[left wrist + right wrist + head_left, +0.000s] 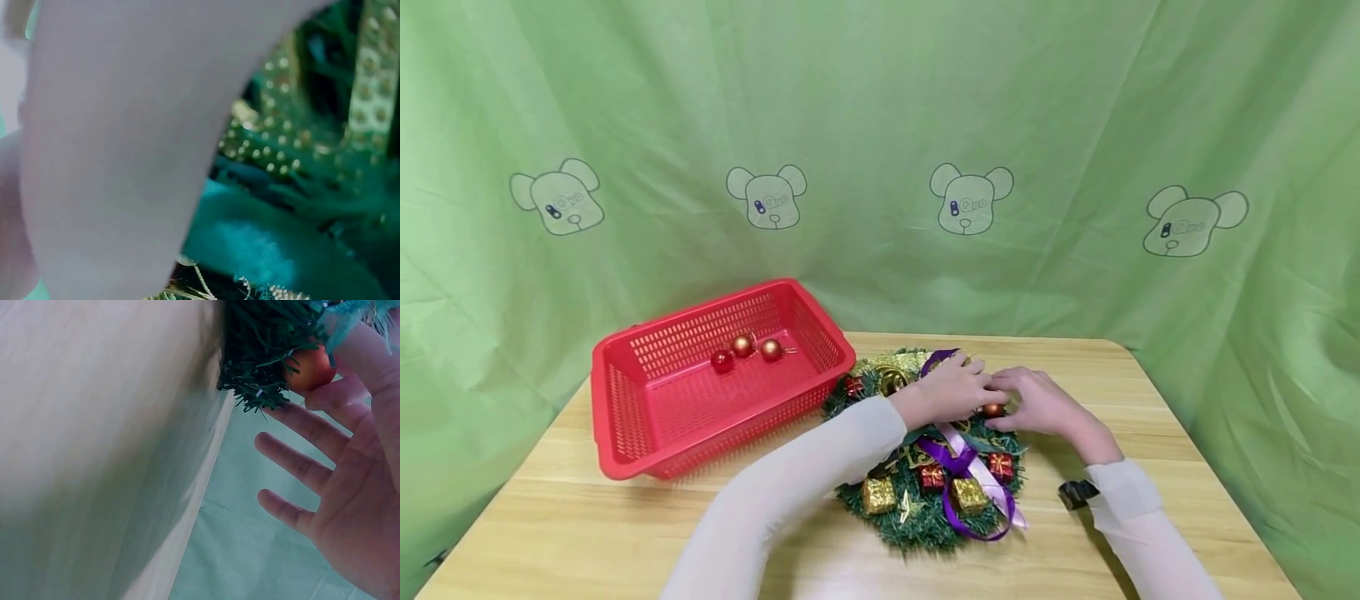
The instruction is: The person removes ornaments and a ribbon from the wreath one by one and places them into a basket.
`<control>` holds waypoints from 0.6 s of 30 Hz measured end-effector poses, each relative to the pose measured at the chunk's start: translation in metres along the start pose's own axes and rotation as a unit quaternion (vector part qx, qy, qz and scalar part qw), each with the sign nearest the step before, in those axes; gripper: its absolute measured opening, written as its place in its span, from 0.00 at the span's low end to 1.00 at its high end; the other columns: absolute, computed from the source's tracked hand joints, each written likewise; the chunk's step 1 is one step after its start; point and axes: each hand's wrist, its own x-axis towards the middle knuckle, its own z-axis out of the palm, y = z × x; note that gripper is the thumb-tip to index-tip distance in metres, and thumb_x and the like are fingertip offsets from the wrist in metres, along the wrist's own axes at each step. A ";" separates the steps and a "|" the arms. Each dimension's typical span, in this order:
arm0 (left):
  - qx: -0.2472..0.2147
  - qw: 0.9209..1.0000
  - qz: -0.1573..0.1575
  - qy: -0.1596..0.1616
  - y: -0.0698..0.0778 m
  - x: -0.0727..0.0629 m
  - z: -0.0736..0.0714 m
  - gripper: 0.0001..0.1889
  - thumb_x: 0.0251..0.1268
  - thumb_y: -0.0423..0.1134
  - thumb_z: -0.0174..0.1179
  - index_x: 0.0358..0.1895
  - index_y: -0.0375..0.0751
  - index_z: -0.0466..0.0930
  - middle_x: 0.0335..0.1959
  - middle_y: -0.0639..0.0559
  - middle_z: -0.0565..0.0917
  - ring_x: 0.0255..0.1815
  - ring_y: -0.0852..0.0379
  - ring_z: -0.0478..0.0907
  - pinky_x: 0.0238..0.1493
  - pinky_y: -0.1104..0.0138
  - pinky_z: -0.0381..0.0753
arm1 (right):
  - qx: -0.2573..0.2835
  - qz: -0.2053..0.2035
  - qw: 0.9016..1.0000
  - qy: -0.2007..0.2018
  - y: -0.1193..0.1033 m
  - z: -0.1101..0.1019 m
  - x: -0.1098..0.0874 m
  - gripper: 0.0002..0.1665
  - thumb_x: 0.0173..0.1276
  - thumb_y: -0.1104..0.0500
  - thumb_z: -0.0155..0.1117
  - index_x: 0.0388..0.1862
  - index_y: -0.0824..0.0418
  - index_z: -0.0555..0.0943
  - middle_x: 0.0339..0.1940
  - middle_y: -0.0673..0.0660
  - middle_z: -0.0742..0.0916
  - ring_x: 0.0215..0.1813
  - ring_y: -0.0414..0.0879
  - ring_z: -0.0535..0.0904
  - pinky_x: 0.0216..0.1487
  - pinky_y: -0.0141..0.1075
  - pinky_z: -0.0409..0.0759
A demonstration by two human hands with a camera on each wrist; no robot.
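A green tinsel wreath (pixel 925 533) lies on the table, with gift-box ornaments, gold pieces and purple ribbon (pixel 958 458) on it. At its right edge is a coppery-orange ball ornament (pixel 309 370). My right hand (pixel 1041 404) holds this ball between thumb and index finger, the other fingers (pixel 294 456) spread out. From the left, my left hand (pixel 947 390) reaches over the wreath's upper part, its fingers beside the right fingertips. What its fingertips touch is hidden. In the left wrist view, the blurred hand (pixel 125 137) covers much of the picture beside gold beaded trim (pixel 372 81).
A red perforated basket (pixel 715 454) stands at the left, holding a red ball (pixel 722 361) and two gold balls (pixel 771 349). A black object (pixel 1077 493) is by the right wrist. Green curtains (pixel 880 100) surround the wooden table (pixel 1157 467).
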 end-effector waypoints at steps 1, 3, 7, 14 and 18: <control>0.002 1.000 0.001 0.002 0.001 0.001 0.000 0.31 0.75 0.54 0.56 0.78 0.69 0.60 0.76 0.58 0.71 0.77 0.50 0.66 0.77 0.49 0.63 | 0.000 -0.001 1.000 0.000 0.000 0.000 0.000 0.37 0.53 0.46 0.81 0.59 0.63 0.84 0.59 0.66 0.86 0.62 0.66 0.81 0.65 0.63 0.74; 0.008 1.000 0.002 0.009 0.001 0.002 0.002 0.31 0.75 0.54 0.56 0.78 0.69 0.60 0.75 0.59 0.72 0.76 0.52 0.68 0.77 0.50 0.64 | 0.000 -0.002 1.000 0.001 0.001 -0.001 -0.001 0.36 0.53 0.46 0.81 0.58 0.63 0.84 0.59 0.65 0.86 0.61 0.66 0.81 0.64 0.63 0.74; 0.014 1.000 0.005 0.028 -0.001 -0.001 0.005 0.30 0.75 0.56 0.55 0.77 0.70 0.61 0.73 0.60 0.74 0.71 0.54 0.71 0.73 0.54 0.69 | 0.004 -0.003 1.000 0.002 0.001 0.001 0.001 0.36 0.54 0.47 0.81 0.59 0.62 0.84 0.59 0.64 0.86 0.62 0.65 0.81 0.65 0.63 0.74; 0.018 0.998 0.019 0.049 -0.005 -0.006 0.002 0.28 0.75 0.56 0.56 0.75 0.68 0.64 0.71 0.59 0.76 0.69 0.55 0.73 0.71 0.54 0.71 | 0.011 0.004 1.000 -0.002 0.001 0.002 0.001 0.37 0.53 0.47 0.82 0.60 0.62 0.84 0.60 0.65 0.86 0.63 0.65 0.80 0.66 0.63 0.74; 0.007 0.998 0.025 0.062 -0.007 -0.010 -0.002 0.29 0.73 0.55 0.58 0.75 0.67 0.66 0.69 0.58 0.78 0.70 0.54 0.73 0.74 0.51 0.68 | 0.014 0.006 1.000 -0.004 -0.001 -0.001 -0.001 0.37 0.53 0.48 0.82 0.60 0.62 0.83 0.60 0.66 0.85 0.62 0.66 0.80 0.65 0.63 0.74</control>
